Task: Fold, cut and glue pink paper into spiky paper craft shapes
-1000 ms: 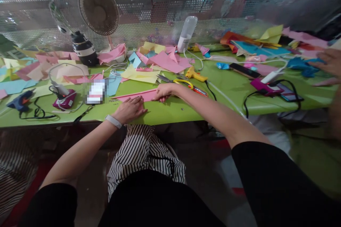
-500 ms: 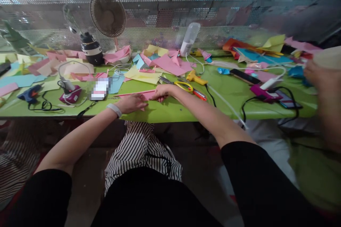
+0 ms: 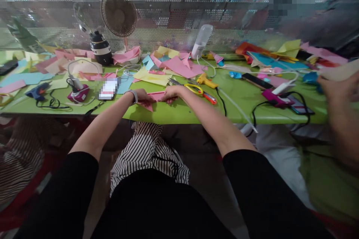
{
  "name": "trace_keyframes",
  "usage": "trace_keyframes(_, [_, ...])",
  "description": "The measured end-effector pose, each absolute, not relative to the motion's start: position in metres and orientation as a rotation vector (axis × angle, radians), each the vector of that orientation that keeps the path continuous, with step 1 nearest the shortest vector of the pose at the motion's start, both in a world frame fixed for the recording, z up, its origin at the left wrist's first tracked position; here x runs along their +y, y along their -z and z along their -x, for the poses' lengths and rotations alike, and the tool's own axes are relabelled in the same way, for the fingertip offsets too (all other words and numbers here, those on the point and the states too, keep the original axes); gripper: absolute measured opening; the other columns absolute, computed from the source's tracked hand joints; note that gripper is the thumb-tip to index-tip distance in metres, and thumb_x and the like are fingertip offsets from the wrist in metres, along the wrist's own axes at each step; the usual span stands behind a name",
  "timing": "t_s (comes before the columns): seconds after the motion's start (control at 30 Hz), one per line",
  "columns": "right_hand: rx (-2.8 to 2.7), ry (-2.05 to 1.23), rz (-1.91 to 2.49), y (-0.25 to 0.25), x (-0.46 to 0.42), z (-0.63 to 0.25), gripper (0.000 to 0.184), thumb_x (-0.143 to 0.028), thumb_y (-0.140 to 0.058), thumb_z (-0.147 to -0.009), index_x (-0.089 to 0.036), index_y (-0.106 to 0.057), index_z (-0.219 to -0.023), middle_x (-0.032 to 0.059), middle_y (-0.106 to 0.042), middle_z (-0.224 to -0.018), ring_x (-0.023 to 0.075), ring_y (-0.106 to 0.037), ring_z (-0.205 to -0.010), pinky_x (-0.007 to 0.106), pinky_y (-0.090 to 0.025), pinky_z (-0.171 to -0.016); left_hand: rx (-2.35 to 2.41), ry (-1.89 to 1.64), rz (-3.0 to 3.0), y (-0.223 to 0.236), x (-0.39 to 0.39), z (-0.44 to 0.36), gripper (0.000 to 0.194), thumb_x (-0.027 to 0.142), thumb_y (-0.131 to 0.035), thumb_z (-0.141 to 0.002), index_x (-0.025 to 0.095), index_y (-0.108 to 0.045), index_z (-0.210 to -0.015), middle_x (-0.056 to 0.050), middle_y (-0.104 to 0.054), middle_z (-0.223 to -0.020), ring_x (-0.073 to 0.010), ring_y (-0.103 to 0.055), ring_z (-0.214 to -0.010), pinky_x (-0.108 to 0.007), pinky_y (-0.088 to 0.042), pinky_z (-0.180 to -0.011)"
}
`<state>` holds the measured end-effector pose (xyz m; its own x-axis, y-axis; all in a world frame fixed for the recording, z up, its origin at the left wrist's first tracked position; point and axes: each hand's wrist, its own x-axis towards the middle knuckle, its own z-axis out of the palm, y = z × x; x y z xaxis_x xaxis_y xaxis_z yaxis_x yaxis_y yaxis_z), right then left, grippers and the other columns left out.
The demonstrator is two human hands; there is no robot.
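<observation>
Now | pointed, creased pink paper [image 3: 156,97] | left fingers [image 3: 148,99], right fingers [image 3: 168,97] touching it | grip unclear

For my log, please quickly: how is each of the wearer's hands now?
Left hand: on the pink paper; grip cannot be told.
Right hand: fingers curled at the pink paper; grip unclear.
</observation>
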<state>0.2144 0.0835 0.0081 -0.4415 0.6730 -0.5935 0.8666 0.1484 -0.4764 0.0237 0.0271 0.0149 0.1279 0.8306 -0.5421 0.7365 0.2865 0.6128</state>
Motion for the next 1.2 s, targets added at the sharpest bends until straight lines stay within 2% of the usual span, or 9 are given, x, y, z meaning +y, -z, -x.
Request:
trace_keyframes(0.17, [2.183,1.169,-1.535,-0.008,0.082,-0.215,0.049,-0.058,-0.081,-0.069,-0.012,-0.065,-0.069,0.0036,-0.062,-0.051,0.0066,-0.045,-0.038,0.021,-0.033,-0.035,1.613,-0.111,-1.47,-0.008,0.036,-0.017,0.028,0.035,-0.089,-0.058,0.016,-0.07,-0.05,-0.006,-0.067,-0.058,-0.0141,-0.063,-0.057,-0.023,-0.048,-0.056])
trace_keyframes(0.3, [2.159,1.151,-1.561,-0.009,0.079,-0.214,0.051,-0.059,-0.081,-0.068,-0.011,-0.064,-0.071,0.0023,-0.061,-0.051,0.0075,-0.046,-0.039,0.021,-0.035,-0.037,1.624,-0.016,-1.515,-0.008,0.036,-0.009,0.032,0.044,-0.089,-0.056,0.016,-0.072,-0.055,-0.007,-0.068,-0.062,-0.015,-0.063,-0.058,-0.023,-0.043,-0.05])
trace_keyframes(0.43, [2.156,1.16,-1.579,-0.012,0.074,-0.215,0.048,-0.056,-0.08,-0.071,-0.011,-0.063,-0.07,0.003,-0.063,-0.053,0.0072,-0.047,-0.041,0.02,-0.034,-0.039,1.645,0.007,-1.529,-0.011,0.033,-0.006,0.033,0.045,-0.089,-0.054,0.017,-0.071,-0.056,-0.008,-0.07,-0.067,-0.0149,-0.063,-0.061,-0.022,-0.041,-0.051])
trace_keyframes(0.6, [2.163,1.209,-1.596,-0.014,0.069,-0.22,0.041,-0.049,-0.081,-0.075,-0.013,-0.062,-0.069,0.0,-0.061,-0.052,0.0057,-0.043,-0.039,0.02,-0.028,-0.038,1.666,0.043,-1.581,-0.015,0.032,-0.008,0.032,0.043,-0.087,-0.058,0.017,-0.069,-0.053,-0.007,-0.066,-0.061,-0.0142,-0.059,-0.056,-0.024,-0.039,-0.051])
trace_keyframes(0.83, [2.146,1.241,-1.635,-0.013,0.069,-0.23,0.043,-0.052,-0.085,-0.067,-0.015,-0.063,-0.068,-0.0015,-0.062,-0.055,0.0072,-0.047,-0.041,0.021,-0.028,-0.039,1.701,0.051,-1.801,-0.018,0.034,-0.005,0.032,0.045,-0.083,-0.059,0.019,-0.067,-0.05,-0.006,-0.06,-0.048,-0.0191,-0.056,-0.053,-0.03,-0.043,-0.058])
trace_keyframes(1.0, [2.11,1.371,-1.703,-0.01,0.067,-0.237,0.04,-0.045,-0.085,-0.069,-0.014,-0.06,-0.064,0.0009,-0.064,-0.053,0.0067,-0.049,-0.041,0.02,-0.029,-0.037,1.644,-0.021,-1.729,-0.018,0.027,-0.006,0.032,0.044,-0.083,-0.058,0.019,-0.065,-0.048,-0.005,-0.06,-0.049,-0.0166,-0.055,-0.05,-0.029,-0.041,-0.055])
trace_keyframes(1.2, [2.128,1.475,-1.778,-0.008,0.061,-0.24,0.032,-0.036,-0.083,-0.071,-0.013,-0.061,-0.066,-0.0007,-0.06,-0.047,0.0071,-0.05,-0.039,0.018,-0.033,-0.036,1.623,-0.088,-1.614,-0.017,0.021,-0.005,0.035,0.046,-0.085,-0.058,0.018,-0.066,-0.049,-0.006,-0.062,-0.052,-0.0134,-0.051,-0.047,-0.028,-0.038,-0.049])
